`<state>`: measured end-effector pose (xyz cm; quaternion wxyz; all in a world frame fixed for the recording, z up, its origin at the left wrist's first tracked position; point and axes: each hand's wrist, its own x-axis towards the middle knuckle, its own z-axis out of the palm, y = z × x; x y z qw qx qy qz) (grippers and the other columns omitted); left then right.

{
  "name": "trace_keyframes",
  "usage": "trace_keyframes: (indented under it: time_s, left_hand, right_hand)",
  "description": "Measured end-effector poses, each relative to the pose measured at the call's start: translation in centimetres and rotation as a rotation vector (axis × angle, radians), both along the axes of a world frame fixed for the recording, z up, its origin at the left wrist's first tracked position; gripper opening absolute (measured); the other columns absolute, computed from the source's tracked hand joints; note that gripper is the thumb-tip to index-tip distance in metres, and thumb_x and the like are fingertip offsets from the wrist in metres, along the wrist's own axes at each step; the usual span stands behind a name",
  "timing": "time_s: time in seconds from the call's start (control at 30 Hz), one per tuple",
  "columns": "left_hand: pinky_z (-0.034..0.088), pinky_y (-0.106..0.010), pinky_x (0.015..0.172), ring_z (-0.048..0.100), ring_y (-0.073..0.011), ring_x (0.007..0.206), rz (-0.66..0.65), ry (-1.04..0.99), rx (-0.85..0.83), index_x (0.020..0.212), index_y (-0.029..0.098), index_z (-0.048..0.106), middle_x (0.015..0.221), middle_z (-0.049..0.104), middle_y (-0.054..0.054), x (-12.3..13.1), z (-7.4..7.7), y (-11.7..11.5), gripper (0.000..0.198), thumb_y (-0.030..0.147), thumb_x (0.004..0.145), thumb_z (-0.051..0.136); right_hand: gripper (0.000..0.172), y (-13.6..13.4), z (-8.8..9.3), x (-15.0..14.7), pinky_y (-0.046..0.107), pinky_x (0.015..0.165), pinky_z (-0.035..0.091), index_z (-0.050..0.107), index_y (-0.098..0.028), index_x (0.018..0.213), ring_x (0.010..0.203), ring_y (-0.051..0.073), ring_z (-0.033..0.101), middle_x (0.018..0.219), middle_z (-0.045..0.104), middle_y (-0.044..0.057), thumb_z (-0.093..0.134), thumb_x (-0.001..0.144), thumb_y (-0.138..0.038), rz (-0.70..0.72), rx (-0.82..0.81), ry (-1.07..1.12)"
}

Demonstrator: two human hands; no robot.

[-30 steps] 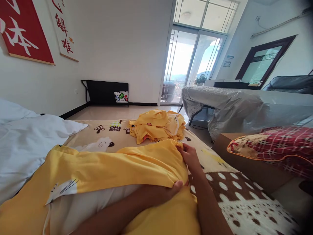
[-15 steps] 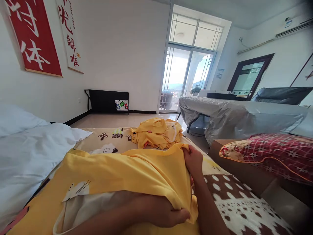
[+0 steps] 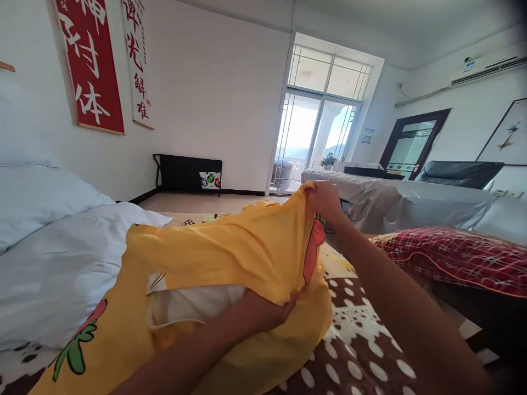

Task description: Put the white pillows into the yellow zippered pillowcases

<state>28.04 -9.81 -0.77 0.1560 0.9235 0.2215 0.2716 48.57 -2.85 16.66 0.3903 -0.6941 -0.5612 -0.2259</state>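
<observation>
A yellow fabric cover (image 3: 214, 247), printed with carrots, stretches across the bed in front of me. Its long opening gapes toward me and shows white material (image 3: 193, 304) inside; I cannot tell whether that is lining or filling. My left hand (image 3: 269, 314) is partly tucked into the opening, pinching the cover's near edge at the right end. Higher up and farther away, my right hand (image 3: 327, 200) is closed on the cover's raised corner. A pile of yellow cloth (image 3: 261, 206) lies behind it, mostly hidden.
White pillows (image 3: 74, 230) lie at the left. Beneath the cover is a brown-and-cream patterned blanket (image 3: 358, 340). A red checked cushion (image 3: 457, 258) sits at the right, before a plastic-covered table (image 3: 428, 200). A black folded frame (image 3: 181, 173) leans against the far wall.
My right hand has lifted its corner of the cover up and away, bringing a carrot print into view. My left hand has risen a little with the near edge. The camera view has tilted up.
</observation>
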Motion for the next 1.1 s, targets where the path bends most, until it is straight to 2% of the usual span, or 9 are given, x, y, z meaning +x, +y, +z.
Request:
trace_keyframes:
  time_s: [0.1, 0.23, 0.3, 0.37, 0.47, 0.57, 0.7, 0.9, 1.1]
  left_hand:
    - [0.039, -0.044, 0.102, 0.053, -0.0274, 0.118, -0.058, 0.109, 0.294, 0.123, 0.016, 0.055, 0.121, 0.062, -0.015, -1.4, 0.4, -3.7, 0.040, 0.032, 0.096, 0.031]
    - [0.045, -0.029, 0.067, 0.061, -0.0151, 0.070, -0.355, 0.153, 0.550, 0.078, 0.018, 0.062, 0.074, 0.067, -0.002, -4.9, 3.1, -6.9, 0.027, 0.034, 0.092, 0.046]
    - [0.039, -0.028, 0.057, 0.051, -0.0118, 0.051, -0.172, 0.055, 0.573, 0.060, 0.020, 0.056, 0.054, 0.057, 0.000, -7.4, 5.7, -5.5, 0.037, 0.029, 0.092, 0.040]
    - [0.039, -0.029, 0.060, 0.052, -0.0144, 0.055, 0.181, -0.069, 0.579, 0.058, 0.020, 0.057, 0.054, 0.057, -0.003, -10.2, 8.5, -1.9, 0.042, 0.029, 0.092, 0.034]
    - [0.043, -0.032, 0.078, 0.060, -0.0224, 0.086, 0.604, -0.112, 0.438, 0.087, 0.019, 0.067, 0.088, 0.070, -0.008, -14.2, 10.9, 5.1, 0.037, 0.038, 0.089, 0.035]
    - [0.042, -0.032, 0.089, 0.057, -0.0265, 0.106, 0.499, -0.018, 0.001, 0.105, 0.019, 0.067, 0.114, 0.067, -0.007, -17.4, 10.4, 9.6, 0.051, 0.055, 0.084, 0.038]
    - [0.042, -0.025, 0.065, 0.059, -0.0217, 0.076, 0.420, -0.017, -0.341, 0.079, 0.018, 0.067, 0.083, 0.070, -0.002, -20.0, 7.9, 9.9, 0.057, 0.067, 0.081, 0.037]
    - [0.039, -0.025, 0.059, 0.056, -0.0207, 0.071, 0.442, -0.045, -0.369, 0.087, 0.018, 0.064, 0.078, 0.065, -0.002, -22.5, 7.1, 7.5, 0.053, 0.067, 0.076, 0.048]
    - [0.034, -0.022, 0.065, 0.055, -0.0177, 0.071, 0.697, 0.115, -0.023, 0.086, 0.020, 0.057, 0.071, 0.063, 0.004, -23.2, 9.5, 3.8, 0.054, 0.071, 0.071, 0.049]
  right_hand:
    - [0.015, -0.1, 0.0, 0.9, 0.029, 0.060, 0.033, 0.057, -0.016, 0.066, 0.061, 0.017, 0.049, 0.066, 0.059, 0.005, 0.048, 0.078, -0.019, 0.050, 0.059, 0.194]
    - [0.016, -1.1, -0.4, -0.3, 0.029, 0.061, 0.034, 0.051, -0.018, 0.078, 0.065, 0.017, 0.050, 0.069, 0.054, 0.003, 0.039, 0.086, -0.024, 0.107, 0.332, 0.234]
    - [0.016, -2.2, -0.4, -1.5, 0.030, 0.063, 0.035, 0.051, -0.018, 0.084, 0.067, 0.018, 0.051, 0.069, 0.052, 0.003, 0.037, 0.087, -0.026, 0.084, 0.453, 0.111]
    - [0.016, -3.4, -0.1, -2.5, 0.031, 0.064, 0.036, 0.051, -0.018, 0.089, 0.068, 0.020, 0.053, 0.067, 0.051, 0.003, 0.038, 0.086, -0.027, 0.077, 0.512, -0.001]
    - [0.021, -5.1, 0.9, -3.4, 0.032, 0.065, 0.038, 0.053, -0.018, 0.091, 0.069, 0.021, 0.056, 0.067, 0.052, 0.005, 0.035, 0.087, -0.029, 0.040, 0.585, -0.092]
    - [0.025, -6.3, 2.3, -3.5, 0.032, 0.064, 0.039, 0.054, -0.018, 0.092, 0.068, 0.021, 0.056, 0.067, 0.052, 0.006, 0.032, 0.087, -0.030, -0.005, 0.672, -0.129]
    - [0.026, -6.6, 3.4, -2.5, 0.033, 0.062, 0.037, 0.053, -0.019, 0.090, 0.067, 0.021, 0.056, 0.066, 0.052, 0.005, 0.031, 0.087, -0.033, -0.014, 0.692, -0.131]
    - [0.023, -5.5, 3.5, 0.0, 0.030, 0.058, 0.029, 0.047, -0.022, 0.078, 0.060, 0.017, 0.047, 0.060, 0.046, 0.000, 0.036, 0.090, -0.039, -0.031, 0.580, -0.033]
    - [0.029, -5.3, 4.7, 1.9, 0.031, 0.061, 0.026, 0.041, -0.021, 0.062, 0.058, 0.013, 0.038, 0.056, 0.041, -0.002, 0.044, 0.089, -0.032, -0.038, 0.408, 0.016]
